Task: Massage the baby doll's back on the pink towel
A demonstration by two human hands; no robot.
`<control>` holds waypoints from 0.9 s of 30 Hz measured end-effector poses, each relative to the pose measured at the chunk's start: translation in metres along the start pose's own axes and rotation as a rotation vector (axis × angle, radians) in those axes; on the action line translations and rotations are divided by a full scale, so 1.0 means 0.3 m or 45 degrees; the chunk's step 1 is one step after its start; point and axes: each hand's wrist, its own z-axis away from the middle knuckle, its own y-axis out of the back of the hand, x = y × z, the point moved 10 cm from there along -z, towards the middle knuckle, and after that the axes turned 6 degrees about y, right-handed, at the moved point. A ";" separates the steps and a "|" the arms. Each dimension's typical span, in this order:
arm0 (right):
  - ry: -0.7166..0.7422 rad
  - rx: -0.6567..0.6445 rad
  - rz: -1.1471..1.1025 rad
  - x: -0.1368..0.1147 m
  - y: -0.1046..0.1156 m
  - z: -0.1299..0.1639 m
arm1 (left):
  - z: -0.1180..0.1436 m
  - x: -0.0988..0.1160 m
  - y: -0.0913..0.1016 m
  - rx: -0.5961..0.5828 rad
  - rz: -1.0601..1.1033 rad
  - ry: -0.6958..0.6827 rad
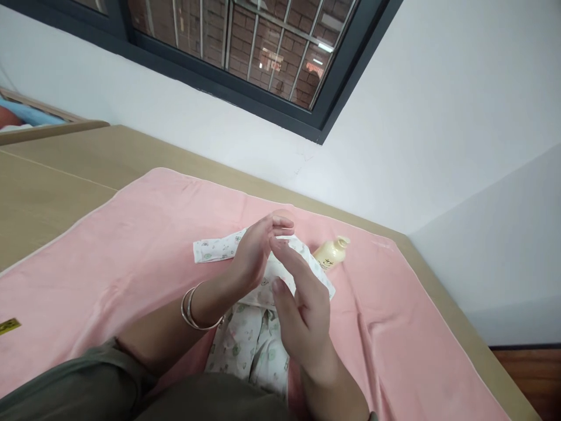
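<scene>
Both hands, left hand (256,251) and right hand (302,304), hover with open fingers above the soft, light baby garment (252,342) lying on the pink towel (131,245), probably easiest to grasp at its edges.

White printed baby garment (249,333) lies spread on pink; its middle seems hidden.

Left hand (256,251) and right hand (302,310) are raised together, palms facing, fingers loosely spread, fingertips touching, both grips empty.
</scene>
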 end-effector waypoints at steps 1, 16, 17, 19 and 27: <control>0.046 0.034 -0.007 -0.018 0.014 0.002 | 0.008 0.005 -0.005 -0.004 -0.001 -0.010; -0.090 0.103 0.058 0.001 0.035 0.040 | 0.320 -0.016 -0.152 -0.506 -0.294 -0.258; -0.096 0.047 -0.003 -0.009 0.010 0.045 | 0.325 -0.003 -0.139 -0.474 -0.298 -0.297; -0.071 -0.115 -0.111 -0.041 -0.057 0.057 | 0.326 0.043 -0.111 -0.378 -0.318 -0.429; 0.214 -0.368 -0.146 -0.143 -0.156 0.093 | 0.283 0.128 -0.014 -0.060 -0.169 -0.692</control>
